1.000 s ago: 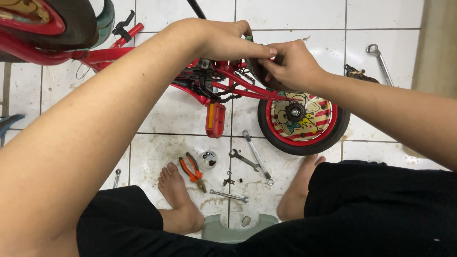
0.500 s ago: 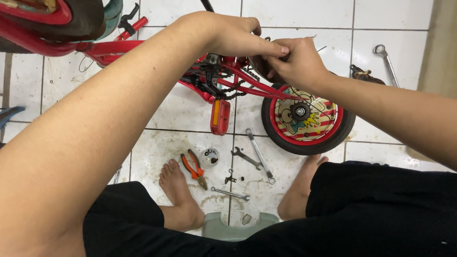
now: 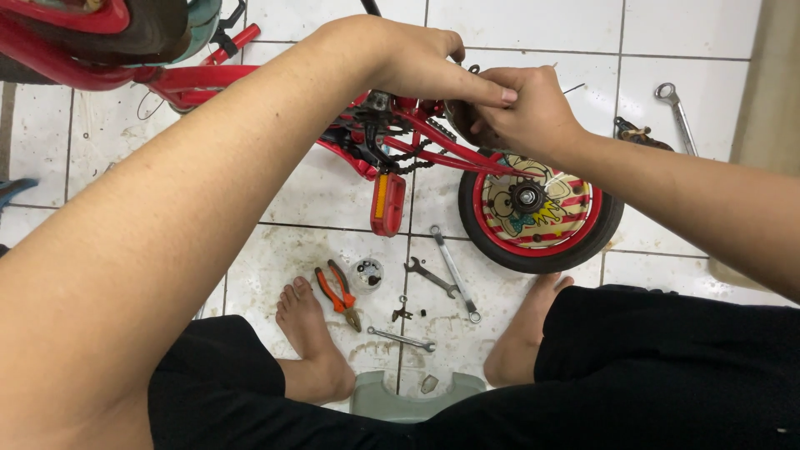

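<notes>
Both hands meet over the rear of a small red bicycle lying on a white tiled floor (image 3: 275,192). The left hand (image 3: 417,62) reaches across from the left, its fingers drawn together and its thumb stretched toward the other hand; whether it pinches a part is hidden. The right hand (image 3: 521,108) is curled shut around a dark, rounded piece, apparently the chain cover (image 3: 460,123), just above the rear wheel; a thin metal tip pokes out beyond its knuckles.

Just below the hands, the bare chain (image 3: 408,162) runs from the crank toward the sprocket (image 3: 527,197) at the hub of the rear wheel (image 3: 542,208), whose disc carries a cartoon print inside a red rim and black tyre. A red pedal (image 3: 387,202) hangs beneath the frame (image 3: 200,82).

The work appears to be at the drivetrain stage, with a fitting being worked by the fingertips. The next move likely calls for a steady hold on the cover while one hand frees up to fetch a tool.

Between the person's bare feet lie orange-handled pliers (image 3: 337,293), a small round container (image 3: 366,273), several spanners (image 3: 442,277) and loose small hardware. Another spanner (image 3: 677,108) lies apart at upper right.
</notes>
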